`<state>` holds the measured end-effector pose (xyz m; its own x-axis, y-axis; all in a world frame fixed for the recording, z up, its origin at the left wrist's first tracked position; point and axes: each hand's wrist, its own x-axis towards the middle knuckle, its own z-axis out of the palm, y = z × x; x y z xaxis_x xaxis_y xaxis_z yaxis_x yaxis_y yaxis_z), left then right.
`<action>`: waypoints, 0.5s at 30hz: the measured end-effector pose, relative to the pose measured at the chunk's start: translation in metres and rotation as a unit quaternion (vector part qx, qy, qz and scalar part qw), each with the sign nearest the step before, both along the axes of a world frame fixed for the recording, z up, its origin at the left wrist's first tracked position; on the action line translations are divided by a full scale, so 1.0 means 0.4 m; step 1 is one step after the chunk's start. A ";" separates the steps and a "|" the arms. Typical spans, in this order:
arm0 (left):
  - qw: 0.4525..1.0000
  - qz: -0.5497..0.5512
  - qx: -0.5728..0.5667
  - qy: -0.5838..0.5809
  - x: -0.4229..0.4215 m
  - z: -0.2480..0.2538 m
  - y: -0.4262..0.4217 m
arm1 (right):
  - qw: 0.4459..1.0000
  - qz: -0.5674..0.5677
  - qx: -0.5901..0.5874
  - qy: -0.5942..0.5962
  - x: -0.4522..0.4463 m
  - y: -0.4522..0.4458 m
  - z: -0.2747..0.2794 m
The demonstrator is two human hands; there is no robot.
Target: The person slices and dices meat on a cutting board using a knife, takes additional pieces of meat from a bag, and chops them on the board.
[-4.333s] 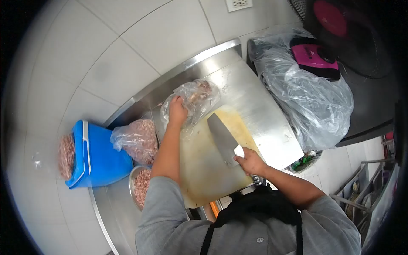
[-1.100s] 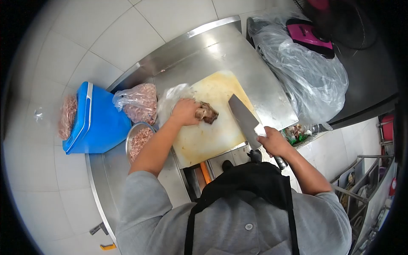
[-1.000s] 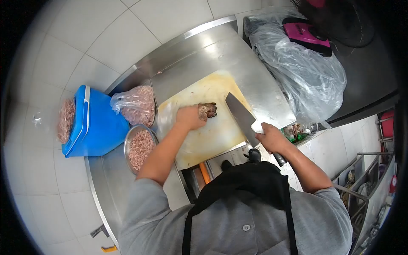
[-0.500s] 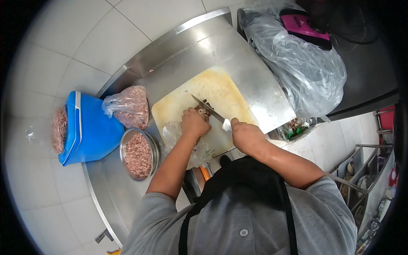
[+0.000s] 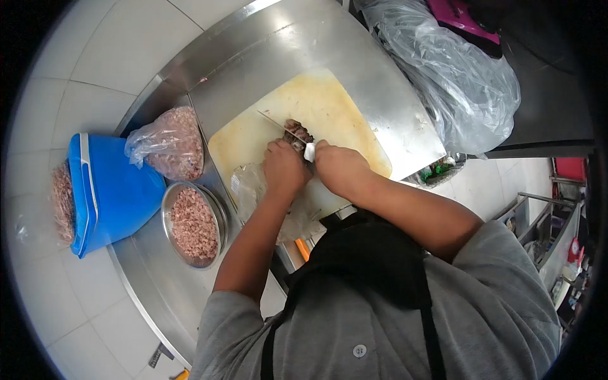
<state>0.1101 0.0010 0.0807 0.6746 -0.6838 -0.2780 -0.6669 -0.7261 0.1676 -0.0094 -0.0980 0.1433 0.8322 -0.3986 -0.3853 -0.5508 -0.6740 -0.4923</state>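
A dark brown piece of meat [image 5: 299, 132] lies on the yellowed white cutting board [image 5: 329, 104]. My left hand [image 5: 285, 166] is closed on the near end of the meat. My right hand [image 5: 339, 166] grips the knife [image 5: 283, 128], whose handle is hidden in the fist. Seen nearly edge-on, the blade crosses the meat just beyond my left fingers and points to the upper left. A crumpled clear plastic bag [image 5: 250, 187] lies under and beside my left wrist.
To the left stand a metal bowl of chopped pink meat [image 5: 193, 225], a clear bag of chopped meat [image 5: 180, 145] and a blue cooler [image 5: 117, 187]. Large clear plastic [image 5: 449, 79] covers something at the upper right. A bin [image 5: 437, 172] sits by the table's right edge.
From beside the board's right part, the knife came left onto the meat, its blade now turned edge-on. The dark meat was taken out of the bag. The view has shifted closer over the table.
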 end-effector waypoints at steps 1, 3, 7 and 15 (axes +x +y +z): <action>1.000 -0.001 -0.009 -0.022 -0.003 0.000 -0.004 | 1.000 0.000 -0.001 -0.012 0.019 -0.005 -0.019; 0.999 -0.005 -0.014 -0.051 -0.009 0.008 -0.001 | 1.000 -0.003 0.001 -0.031 0.052 -0.005 -0.042; 0.999 -0.009 0.033 -0.031 -0.024 0.076 -0.010 | 1.000 0.008 -0.007 -0.003 0.041 -0.035 -0.018; 0.996 -0.054 0.000 -0.070 0.124 0.084 -0.018 | 0.991 -0.117 0.010 -0.063 -0.290 -0.167 0.020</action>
<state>0.1598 -0.0062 0.1144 0.6298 -0.7541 -0.1863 -0.7574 -0.6494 0.0685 -0.1256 -0.1646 0.1513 0.7596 -0.5804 -0.2936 -0.6242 -0.5239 -0.5795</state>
